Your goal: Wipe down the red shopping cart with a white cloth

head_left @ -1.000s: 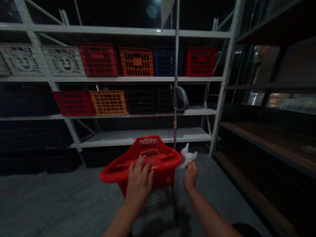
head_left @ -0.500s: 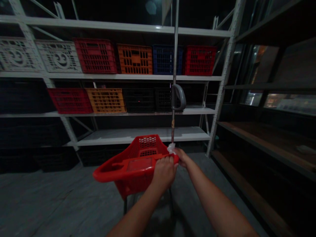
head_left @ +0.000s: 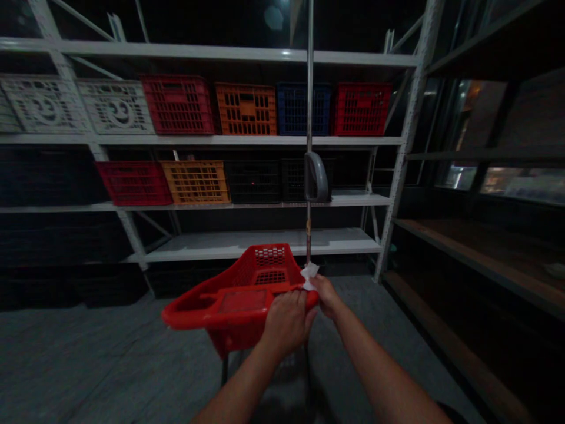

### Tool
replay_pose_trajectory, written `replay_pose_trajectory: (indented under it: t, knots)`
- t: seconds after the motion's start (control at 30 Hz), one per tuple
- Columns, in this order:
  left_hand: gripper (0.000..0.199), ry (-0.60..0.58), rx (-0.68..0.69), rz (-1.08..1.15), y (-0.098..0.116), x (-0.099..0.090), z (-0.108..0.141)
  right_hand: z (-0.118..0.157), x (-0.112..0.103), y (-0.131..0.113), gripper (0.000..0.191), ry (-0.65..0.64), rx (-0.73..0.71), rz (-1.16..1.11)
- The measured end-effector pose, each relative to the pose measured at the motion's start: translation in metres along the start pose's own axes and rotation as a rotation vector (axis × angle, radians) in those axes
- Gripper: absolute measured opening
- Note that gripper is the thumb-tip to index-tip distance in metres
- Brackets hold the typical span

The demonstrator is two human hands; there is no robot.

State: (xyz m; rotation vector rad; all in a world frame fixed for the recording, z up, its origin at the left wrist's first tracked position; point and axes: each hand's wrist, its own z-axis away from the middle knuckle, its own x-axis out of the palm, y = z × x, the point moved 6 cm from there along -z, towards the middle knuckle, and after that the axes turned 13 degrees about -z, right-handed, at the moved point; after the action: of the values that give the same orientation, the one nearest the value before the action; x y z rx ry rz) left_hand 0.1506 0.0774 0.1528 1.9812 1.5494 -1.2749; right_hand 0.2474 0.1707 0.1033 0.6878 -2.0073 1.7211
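A red plastic shopping cart (head_left: 245,301) stands before me, its basket toward the shelves. My left hand (head_left: 288,321) is closed over the right part of the cart's handle, fingers wrapped across the top. Just beyond it, my right hand (head_left: 325,294) pinches a crumpled white tissue (head_left: 310,273) against the cart's right corner, near the foot of the visible pole. That metal pole (head_left: 309,106) rises upright beside the basket and carries a grey loop-shaped handle (head_left: 316,176). My right fingertips are partly hidden by the tissue.
A white metal rack (head_left: 247,140) spans the back, with a red crate (head_left: 179,106), an orange crate (head_left: 246,110), a blue crate (head_left: 303,110) and white crates (head_left: 117,107) on it. Dark shelving (head_left: 477,247) runs along the right. Grey floor (head_left: 101,359) surrounds the cart.
My right hand and the tissue have shifted slightly, with more of the tissue showing now. My left hand has slid a little left and nearer along the handle. The view has moved slightly.
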Motion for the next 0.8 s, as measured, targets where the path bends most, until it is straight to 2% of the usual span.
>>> replay_pose_trajectory:
  t: [0.1, 0.2, 0.3, 0.37, 0.47, 0.57, 0.63, 0.7, 0.8]
  knots:
    - [0.045, 0.012, -0.005, 0.015, -0.004, -0.005, 0.007, 0.003, -0.008, 0.009, 0.042, 0.079, -0.045, -0.052]
    - [0.052, 0.012, 0.017, 0.044, -0.011, -0.009, 0.016, 0.02, -0.013, 0.012, 0.045, 0.143, -0.146, 0.06]
    - [0.055, 0.02, 0.016, 0.059, -0.018, -0.012, 0.026, 0.028, 0.001, 0.002, 0.049, 0.112, -0.235, 0.19]
    - [0.056, 0.039, 0.011, 0.06, -0.021, -0.012, 0.03, 0.021, 0.02, -0.017, 0.052, 0.065, -0.318, 0.206]
    - [0.057, 0.067, 0.024, 0.064, -0.023, -0.013, 0.032, -0.005, 0.056, -0.064, 0.052, 0.001, -0.469, 0.195]
    - [0.054, 0.062, 0.051, 0.083, -0.026, -0.012, 0.031, -0.032, 0.094, -0.115, 0.051, -0.125, -0.584, 0.188]
    - [0.053, 0.055, 0.072, 0.106, -0.029, -0.01, 0.03, -0.04, 0.111, -0.137, 0.051, -0.21, -0.65, 0.212]
    - [0.051, 0.055, 0.092, 0.134, -0.034, -0.007, 0.03, -0.038, 0.114, -0.14, 0.048, -0.247, -0.686, 0.281]
    - [0.052, 0.06, 0.109, 0.186, -0.045, -0.002, 0.029, -0.023, 0.092, -0.104, 0.044, -0.241, -0.63, 0.436]
